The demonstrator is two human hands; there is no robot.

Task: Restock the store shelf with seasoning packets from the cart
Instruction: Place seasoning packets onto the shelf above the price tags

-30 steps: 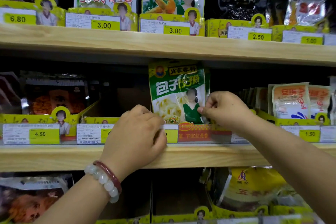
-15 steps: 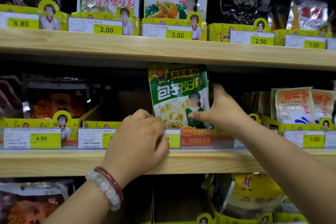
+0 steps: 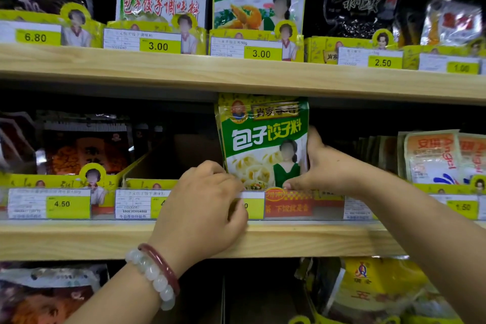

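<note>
A green and white seasoning packet stands upright in a display box on the middle shelf. My right hand grips its right edge and lower corner, thumb in front, fingers behind. My left hand, with two bracelets at the wrist, rests curled against the packet's lower left corner and the price strip; whether it grips the packet is hidden. The cart is out of view.
An empty yellow display box sits left of the packet, then dark red packets. Orange and white sachets stand at right. The upper shelf carries more packets and price tags. Yellow bags lie on the shelf below.
My right hand has slid from the packet's front to around its right edge. The packet stands straighter and slightly higher. My left hand has barely moved.
</note>
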